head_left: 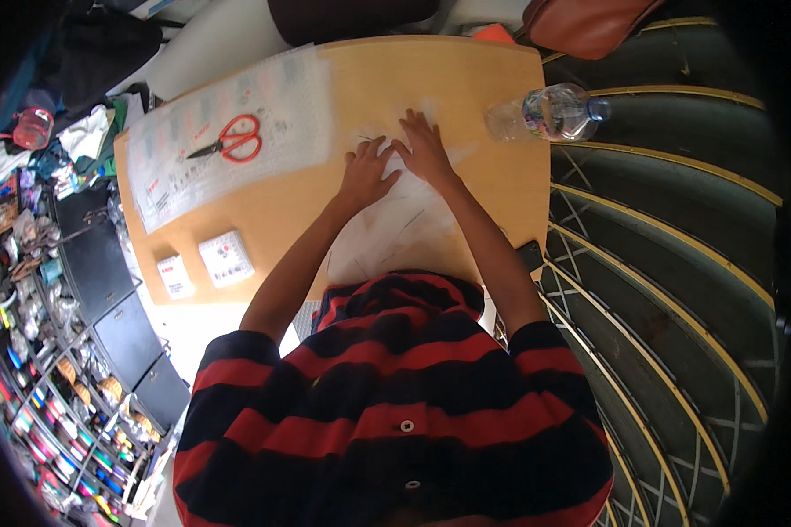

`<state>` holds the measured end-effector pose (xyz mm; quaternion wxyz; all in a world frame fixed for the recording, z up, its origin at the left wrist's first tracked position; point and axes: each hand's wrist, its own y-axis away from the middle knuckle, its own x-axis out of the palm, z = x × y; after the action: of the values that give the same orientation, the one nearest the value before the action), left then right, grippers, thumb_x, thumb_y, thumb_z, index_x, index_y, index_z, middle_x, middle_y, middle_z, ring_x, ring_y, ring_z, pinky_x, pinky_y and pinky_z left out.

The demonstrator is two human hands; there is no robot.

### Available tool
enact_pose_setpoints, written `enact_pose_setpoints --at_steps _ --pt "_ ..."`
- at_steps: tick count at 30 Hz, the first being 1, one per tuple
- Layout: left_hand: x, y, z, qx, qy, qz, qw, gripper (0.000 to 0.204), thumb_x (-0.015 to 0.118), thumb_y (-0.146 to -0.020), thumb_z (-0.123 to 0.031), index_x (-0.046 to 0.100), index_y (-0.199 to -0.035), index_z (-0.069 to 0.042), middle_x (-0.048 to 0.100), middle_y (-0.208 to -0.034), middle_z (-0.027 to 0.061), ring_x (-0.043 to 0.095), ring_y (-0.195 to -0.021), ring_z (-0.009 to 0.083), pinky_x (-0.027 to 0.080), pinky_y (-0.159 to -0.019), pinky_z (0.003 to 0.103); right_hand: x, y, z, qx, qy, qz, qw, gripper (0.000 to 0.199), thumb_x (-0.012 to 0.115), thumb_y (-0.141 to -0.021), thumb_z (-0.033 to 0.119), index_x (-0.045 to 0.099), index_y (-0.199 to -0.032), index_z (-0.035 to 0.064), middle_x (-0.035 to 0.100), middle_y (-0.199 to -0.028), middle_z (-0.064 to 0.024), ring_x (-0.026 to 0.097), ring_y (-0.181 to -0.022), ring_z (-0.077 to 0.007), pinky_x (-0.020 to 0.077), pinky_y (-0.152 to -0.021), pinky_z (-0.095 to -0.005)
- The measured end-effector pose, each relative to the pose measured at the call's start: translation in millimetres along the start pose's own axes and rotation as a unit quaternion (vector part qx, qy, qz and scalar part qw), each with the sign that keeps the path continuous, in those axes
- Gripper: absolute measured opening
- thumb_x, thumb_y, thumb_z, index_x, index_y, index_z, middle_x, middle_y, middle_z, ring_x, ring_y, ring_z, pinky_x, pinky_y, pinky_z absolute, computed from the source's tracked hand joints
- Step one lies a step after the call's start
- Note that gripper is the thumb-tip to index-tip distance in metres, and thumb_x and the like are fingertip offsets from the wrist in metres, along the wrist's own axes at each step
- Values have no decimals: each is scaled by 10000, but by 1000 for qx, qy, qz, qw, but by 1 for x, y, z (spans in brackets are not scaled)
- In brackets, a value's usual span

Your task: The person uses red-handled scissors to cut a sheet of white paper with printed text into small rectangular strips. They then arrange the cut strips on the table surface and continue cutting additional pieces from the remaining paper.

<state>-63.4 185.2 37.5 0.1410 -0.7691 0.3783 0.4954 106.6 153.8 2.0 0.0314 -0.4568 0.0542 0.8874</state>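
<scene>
Striped red-and-black shirt: nearest, filling the lower view.
White paper sheet: flat on the wooden table, under both hands and reaching back toward the shirt.
Left hand: pressed palm-down on the sheet, fingers loosely spread, gripping nothing.
Right hand: flat on the sheet, fingers splayed wide, touching the left hand's fingertips, gripping nothing.
Two small white packets: left of the left hand, near the table's front edge.
Red-handled scissors: well left of the left hand, lying on a clear plastic sleeve.
Plastic water bottle: on its side, right of the right hand, at the table edge.
</scene>
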Motion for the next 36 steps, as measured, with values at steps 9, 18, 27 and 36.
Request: enact_pose_setpoints --at_steps 9,18,27,36 --pt "23 212 -13 -494 205 -4 845 839 632 -828 -417 189 -1473 -114 -31 -1514 285 -34 -1356 551 76 -1021 707 -17 79 38 178 55 -42 982 724 608 -858 410 306 -1442 107 101 -1517 -259 47 -1388 -489 102 -1009 -724" --pt "32 206 -13 -251 369 -134 885 861 650 -826 -387 173 -1462 -56 -59 -1488 336 -39 -1336 585 131 -1073 633 13 78 15 -87 0 95 992 639 593 -870 363 389 -1382 39 138 -1517 -233 122 -1398 -426 142 -1069 -638" --pt "43 233 -33 -412 225 136 873 930 679 -767 -445 179 -1465 -86 -46 -1502 304 -23 -1339 586 130 -1024 708 21 118 30 79 117 59 988 801 579 -855 458 245 -1450 37 101 -1535 -207 65 -1408 -425 105 -1054 -673" --pt "32 234 -26 -140 5 73 987 1018 715 -656 -572 259 -1464 -154 61 -1539 203 38 -1406 448 116 -1010 731 -20 172 90 74 138 170 973 966 766 -696 405 251 -1460 116 82 -1533 -221 65 -1396 -463 140 -1039 -688"
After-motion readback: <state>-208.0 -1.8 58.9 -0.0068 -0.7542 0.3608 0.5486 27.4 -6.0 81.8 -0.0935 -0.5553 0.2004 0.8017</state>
